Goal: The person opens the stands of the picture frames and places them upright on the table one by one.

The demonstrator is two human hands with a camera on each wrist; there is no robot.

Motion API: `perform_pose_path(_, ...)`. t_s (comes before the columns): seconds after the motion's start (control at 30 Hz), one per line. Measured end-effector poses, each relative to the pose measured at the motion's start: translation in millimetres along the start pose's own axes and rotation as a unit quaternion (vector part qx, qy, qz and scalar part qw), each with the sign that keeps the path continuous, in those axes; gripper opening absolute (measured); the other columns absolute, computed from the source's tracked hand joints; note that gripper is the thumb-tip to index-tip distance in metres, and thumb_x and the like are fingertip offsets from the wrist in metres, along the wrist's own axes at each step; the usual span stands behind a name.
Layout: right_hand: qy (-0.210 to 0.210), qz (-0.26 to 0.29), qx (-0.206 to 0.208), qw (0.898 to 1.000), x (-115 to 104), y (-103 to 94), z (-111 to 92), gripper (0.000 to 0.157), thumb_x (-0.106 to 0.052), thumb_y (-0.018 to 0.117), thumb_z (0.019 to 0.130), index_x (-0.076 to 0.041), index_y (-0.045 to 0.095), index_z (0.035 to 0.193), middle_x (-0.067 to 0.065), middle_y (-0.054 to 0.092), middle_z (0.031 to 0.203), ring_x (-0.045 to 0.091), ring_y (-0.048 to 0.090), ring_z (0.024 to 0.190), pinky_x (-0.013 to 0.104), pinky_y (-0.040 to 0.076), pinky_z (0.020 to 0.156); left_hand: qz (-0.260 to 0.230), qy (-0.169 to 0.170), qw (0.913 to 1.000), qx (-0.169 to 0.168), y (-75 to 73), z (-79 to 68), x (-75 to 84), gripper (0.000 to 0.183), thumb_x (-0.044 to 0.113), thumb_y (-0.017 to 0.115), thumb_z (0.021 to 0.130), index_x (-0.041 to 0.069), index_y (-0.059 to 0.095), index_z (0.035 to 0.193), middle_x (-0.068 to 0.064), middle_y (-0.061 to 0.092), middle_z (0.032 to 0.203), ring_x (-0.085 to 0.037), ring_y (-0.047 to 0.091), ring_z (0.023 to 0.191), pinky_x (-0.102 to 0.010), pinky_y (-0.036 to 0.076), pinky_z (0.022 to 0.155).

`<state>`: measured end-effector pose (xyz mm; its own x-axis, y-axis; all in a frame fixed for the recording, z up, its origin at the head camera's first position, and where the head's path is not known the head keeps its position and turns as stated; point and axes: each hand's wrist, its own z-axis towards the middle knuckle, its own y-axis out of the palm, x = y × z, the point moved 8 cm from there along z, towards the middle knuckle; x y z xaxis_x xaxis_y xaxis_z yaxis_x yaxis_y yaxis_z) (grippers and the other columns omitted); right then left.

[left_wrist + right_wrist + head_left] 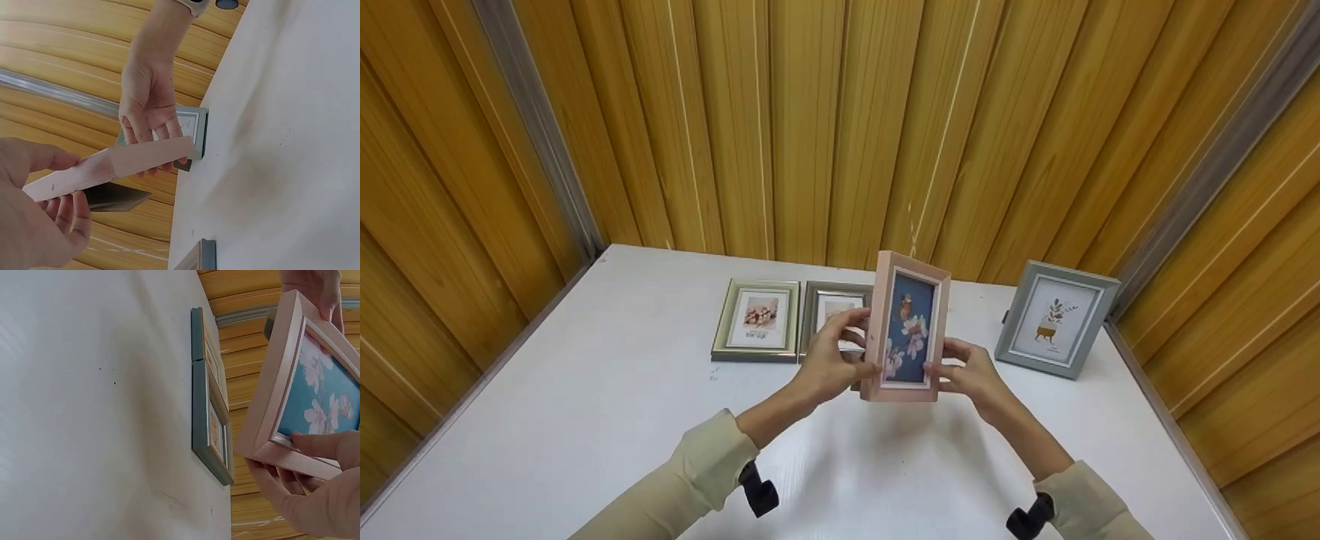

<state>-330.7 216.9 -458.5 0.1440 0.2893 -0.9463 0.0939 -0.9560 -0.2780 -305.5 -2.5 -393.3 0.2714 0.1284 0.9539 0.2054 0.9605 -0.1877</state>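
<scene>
Raised above the table is a pink picture frame whose blue picture shows blossoms and a bird. My left hand grips its left side, thumb on the front edge and fingers behind. Its right side is pinched by my right hand, the thumb on the front near the lower corner. In the left wrist view, a dark stand flap sticks out from the frame's back. Behind my left hand lies a dark-bordered picture frame, partly hidden by the pink one. A gold-green picture frame lies directly left of it.
On the right of the white table a grey-green picture frame with a plant drawing stands tilted back. Wood-patterned panel walls enclose the table at the back and both sides. Black wrist cameras hang below my sleeves.
</scene>
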Motion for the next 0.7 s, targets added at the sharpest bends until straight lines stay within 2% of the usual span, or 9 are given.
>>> perform_pose_path(0.13,0.011,0.034,-0.014,0.999,4,3.8,-1,0.059,-0.005,0.066,0.096,0.004,0.043,0.149,0.022,0.058,0.131,0.021,0.068,0.105,0.042,0.061,0.091,0.055,0.056,0.9968,-0.015,10.7,-4.0,19.3,0.070,0.000,0.082,0.076,0.004,0.055,0.141,-0.011,0.059,0.117,-0.018,0.054,0.100,-0.029,0.052,0.082)
perform_pose_path(0.2,0.013,0.052,-0.034,0.998,5,7.9,-2,0.058,-0.002,0.060,0.097,0.005,0.039,0.151,0.020,0.061,0.130,0.019,0.069,0.103,0.044,0.061,0.092,0.077,0.079,0.9936,-0.024,15.6,-6.0,27.1,0.066,0.007,0.082,0.080,0.003,0.055,0.140,-0.010,0.059,0.113,-0.016,0.052,0.098,-0.025,0.048,0.079)
perform_pose_path(0.3,0.009,0.078,-0.076,0.994,5,15.3,-4,0.057,0.003,0.048,0.097,0.007,0.034,0.152,0.015,0.066,0.126,0.018,0.071,0.103,0.044,0.060,0.094,0.088,0.097,0.9902,-0.047,22.7,-8.1,32.9,0.061,0.014,0.078,0.086,0.006,0.054,0.142,-0.009,0.058,0.116,-0.016,0.049,0.101,-0.023,0.045,0.081)
perform_pose_path(0.37,0.002,0.094,-0.107,0.990,5,19.6,-5,0.058,0.004,0.043,0.097,0.010,0.029,0.153,0.011,0.067,0.123,0.018,0.071,0.105,0.044,0.059,0.095,0.084,0.101,0.9888,-0.072,27.7,-8.9,33.4,0.063,0.016,0.076,0.089,0.010,0.052,0.147,-0.009,0.057,0.125,-0.016,0.049,0.111,-0.027,0.046,0.087)
perform_pose_path(0.5,-0.009,0.109,-0.150,0.983,6,25.0,-7,0.057,-0.004,0.045,0.101,0.013,0.027,0.152,0.008,0.067,0.122,0.016,0.069,0.106,0.037,0.059,0.093,0.041,0.094,0.9845,-0.142,37.8,-10.1,28.3,0.072,0.016,0.073,0.093,0.018,0.040,0.157,-0.010,0.045,0.152,-0.025,0.042,0.138,-0.043,0.048,0.106)
perform_pose_path(0.57,-0.008,0.111,-0.158,0.981,6,26.6,-8,0.057,-0.007,0.047,0.101,0.013,0.028,0.151,0.007,0.064,0.121,0.014,0.065,0.106,0.032,0.058,0.091,0.014,0.085,0.9809,-0.174,41.3,-10.7,25.0,0.076,0.014,0.072,0.094,0.020,0.035,0.160,-0.009,0.037,0.161,-0.029,0.037,0.145,-0.047,0.047,0.111)
perform_pose_path(0.7,-0.002,0.110,-0.160,0.981,9,29.5,-9,0.057,-0.012,0.048,0.101,0.016,0.030,0.148,0.007,0.059,0.121,0.013,0.061,0.105,0.028,0.055,0.089,-0.020,0.067,0.9739,-0.216,45.4,-11.5,19.1,0.082,0.012,0.072,0.094,0.024,0.028,0.162,-0.006,0.031,0.166,-0.030,0.037,0.150,-0.040,0.046,0.114)
